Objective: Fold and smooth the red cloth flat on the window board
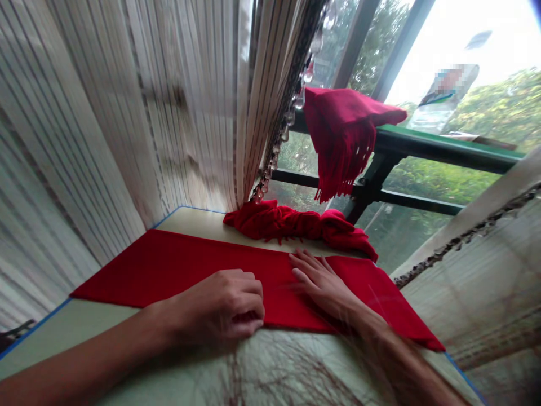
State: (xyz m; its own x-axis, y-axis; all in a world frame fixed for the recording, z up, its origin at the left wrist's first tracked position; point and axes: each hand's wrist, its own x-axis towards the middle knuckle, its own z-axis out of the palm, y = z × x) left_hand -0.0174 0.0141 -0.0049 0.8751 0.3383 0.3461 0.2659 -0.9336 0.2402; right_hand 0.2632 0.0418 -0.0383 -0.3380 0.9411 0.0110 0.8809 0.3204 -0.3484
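Note:
A red scarf, folded into a long flat strip, stretches across the pale table. My left hand is curled closed at the scarf's near edge, its thumb and fingers pinching the cloth there. Just to the right, my right hand lies flat on the scarf with fingers extended, the fingertips close to its far edge. Part of the strip is covered by both hands and forearms.
Behind the strip, a bunched red fringed scarf lies along the table's far edge. Another red fringed scarf hangs over the window railing. A clear plastic packet stands on the sill. Striped curtains border the left side.

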